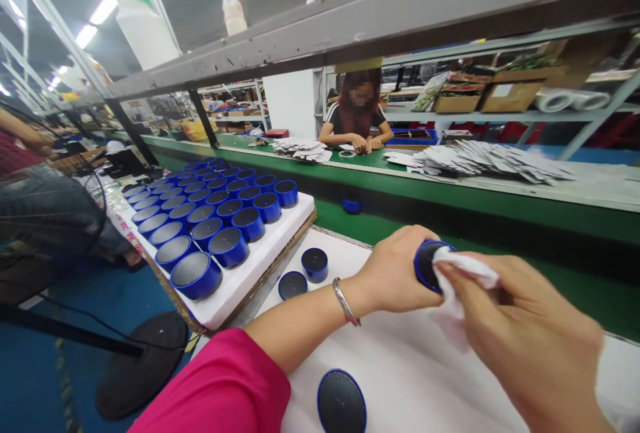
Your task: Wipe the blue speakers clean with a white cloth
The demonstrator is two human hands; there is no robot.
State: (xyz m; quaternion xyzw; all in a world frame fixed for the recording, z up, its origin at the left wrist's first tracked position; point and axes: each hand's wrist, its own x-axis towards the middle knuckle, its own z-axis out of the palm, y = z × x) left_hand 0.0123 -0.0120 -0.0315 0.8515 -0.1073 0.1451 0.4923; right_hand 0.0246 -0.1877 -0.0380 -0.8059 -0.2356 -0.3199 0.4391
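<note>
My left hand (pixel 397 271) is wrapped round a small round blue speaker (pixel 426 263), holding it sideways above the white bench top (pixel 410 366). My right hand (pixel 525 333) pinches a white cloth (pixel 463 279) and presses it against the speaker's dark face. A metal bracelet (pixel 346 301) sits on my left wrist, and a pink sleeve (pixel 220 393) covers the upper arm.
A white tray (pixel 250 273) with several blue speakers lies at the left. Three loose speakers (pixel 315 264) (pixel 293 285) (pixel 341 401) rest on the bench. One more speaker (pixel 352 205) sits on the green conveyor (pixel 450 213). A person (pixel 356 116) works opposite, beside stacks of white sheets (pixel 475 158).
</note>
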